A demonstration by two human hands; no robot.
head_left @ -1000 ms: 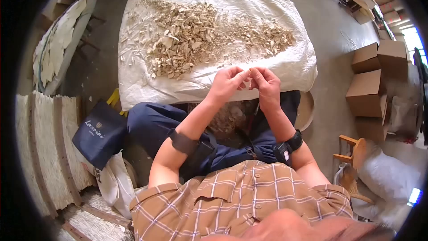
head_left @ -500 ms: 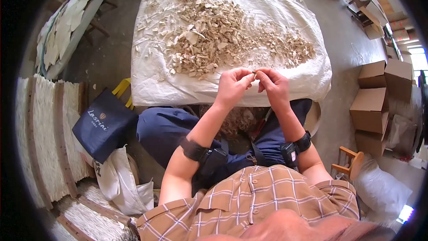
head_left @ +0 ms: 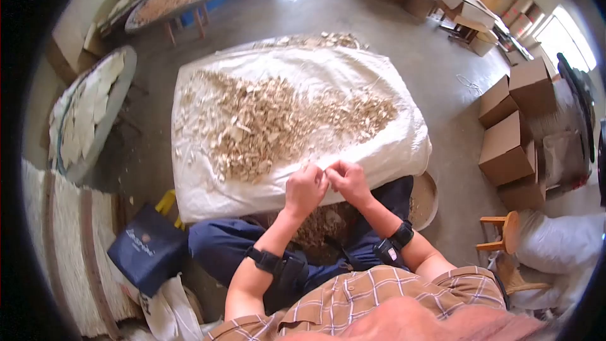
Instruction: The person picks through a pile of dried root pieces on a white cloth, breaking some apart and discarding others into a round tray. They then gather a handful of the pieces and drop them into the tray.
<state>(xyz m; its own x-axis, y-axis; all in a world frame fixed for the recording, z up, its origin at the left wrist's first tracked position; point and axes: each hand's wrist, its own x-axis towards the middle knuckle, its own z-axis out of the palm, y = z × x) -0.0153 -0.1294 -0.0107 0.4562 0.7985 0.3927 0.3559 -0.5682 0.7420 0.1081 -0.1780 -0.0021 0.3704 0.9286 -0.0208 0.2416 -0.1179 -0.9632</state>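
My left hand [head_left: 305, 189] and my right hand [head_left: 349, 182] meet over the near edge of a white cloth [head_left: 404, 151] that covers a table. Both are closed, with fingertips pinched together and almost touching. Whatever sits between the fingers is too small and blurred to name. Just beyond my hands, a heap of pale, dry, broken flakes and chips [head_left: 252, 129] spreads over the cloth, thicker on the left and finer toward the right.
Below the table edge, between my knees, lies more loose scrap [head_left: 322, 224]. A round tub [head_left: 426, 199] stands right of my leg. To the left are a dark blue bag [head_left: 148, 246] and stacked pale sheets [head_left: 69, 246]. Cardboard boxes [head_left: 508, 151] and a wooden stool [head_left: 505, 232] stand right.
The camera view has tilted up, showing more of the room beyond the table. My hands stay pinched together at the cloth's edge; the small dark piece between the fingertips no longer shows clearly.
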